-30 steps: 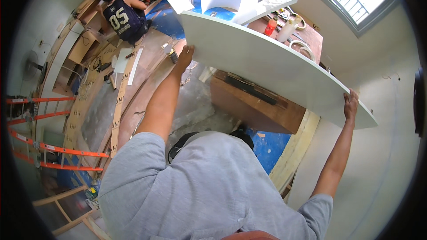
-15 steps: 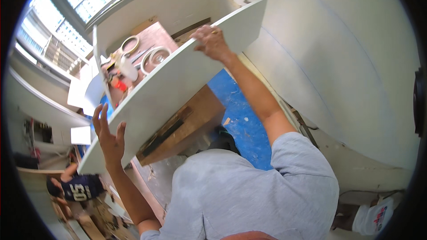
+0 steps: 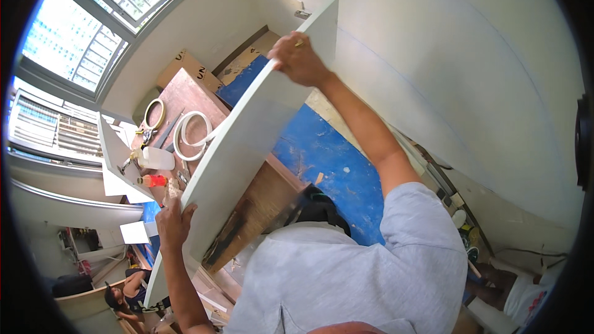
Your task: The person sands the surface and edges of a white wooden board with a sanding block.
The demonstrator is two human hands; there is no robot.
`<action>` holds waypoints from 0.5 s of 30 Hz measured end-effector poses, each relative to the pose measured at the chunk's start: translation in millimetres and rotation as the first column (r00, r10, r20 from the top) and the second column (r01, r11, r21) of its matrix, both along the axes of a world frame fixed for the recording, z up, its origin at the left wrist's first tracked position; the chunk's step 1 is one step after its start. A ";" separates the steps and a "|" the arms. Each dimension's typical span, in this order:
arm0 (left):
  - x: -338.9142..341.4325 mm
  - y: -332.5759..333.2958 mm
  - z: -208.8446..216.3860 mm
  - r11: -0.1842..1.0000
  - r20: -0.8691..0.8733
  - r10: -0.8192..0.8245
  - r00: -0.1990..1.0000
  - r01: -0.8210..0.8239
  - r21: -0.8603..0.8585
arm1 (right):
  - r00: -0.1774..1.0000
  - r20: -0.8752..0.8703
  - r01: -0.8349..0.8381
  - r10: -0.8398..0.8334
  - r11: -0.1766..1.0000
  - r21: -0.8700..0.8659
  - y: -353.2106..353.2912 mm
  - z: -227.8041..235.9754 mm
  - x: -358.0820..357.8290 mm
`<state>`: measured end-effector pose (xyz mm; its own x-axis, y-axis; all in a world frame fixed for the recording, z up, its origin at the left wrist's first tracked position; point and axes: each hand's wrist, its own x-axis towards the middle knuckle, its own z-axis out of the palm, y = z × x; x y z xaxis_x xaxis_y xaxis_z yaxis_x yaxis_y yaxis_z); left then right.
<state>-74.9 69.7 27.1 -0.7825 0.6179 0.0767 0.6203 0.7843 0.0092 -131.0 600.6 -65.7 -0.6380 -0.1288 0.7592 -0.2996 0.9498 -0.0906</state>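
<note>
A long white panel (image 3: pixel 247 133) stands on edge in front of me, slanting from upper right to lower left. Near its upper end, my right hand (image 3: pixel 301 60) is closed over the top edge, a ring on one finger. Farther down that same edge, my left hand (image 3: pixel 173 226) grips it with the thumb on the near face. Some of the left fingers are partly hidden. Behind the panel is a reddish-brown worktable (image 3: pixel 185 96) carrying rolls of white edging strip (image 3: pixel 193 136), a pale plastic bottle (image 3: pixel 156 158) and a red-orange tool (image 3: pixel 153 180).
A brown wooden box (image 3: pixel 257 207) sits below the panel, close to my legs. Blue sheeting (image 3: pixel 334 167) covers the floor to the right, beside a pale wall (image 3: pixel 445 86). Another white board (image 3: pixel 117 151) leans at the table's left. Another person (image 3: pixel 133 291) is low at the lower left.
The panel has tilted more steeply, its lower end swinging down and right. My left hand has gone from spread fingers to gripping the edge. My right hand keeps its hold. The view has turned.
</note>
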 end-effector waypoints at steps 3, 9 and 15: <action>-1.6 1.7 0.0 0.997 0.030 -0.017 0.999 0.015 0.075 | 0.999 0.034 0.042 -0.041 0.999 -0.025 68.5 1.5 -11.5; -3.8 0.2 -4.2 1.000 -0.004 -0.010 1.000 0.010 0.010 | 0.967 0.125 0.256 -0.224 0.869 -0.424 197.3 -4.4 -32.0; -4.0 -3.0 -5.2 0.999 0.087 0.053 0.995 -0.053 -0.006 | 0.984 -0.118 -0.111 0.136 -0.054 -0.992 219.1 -41.9 -43.9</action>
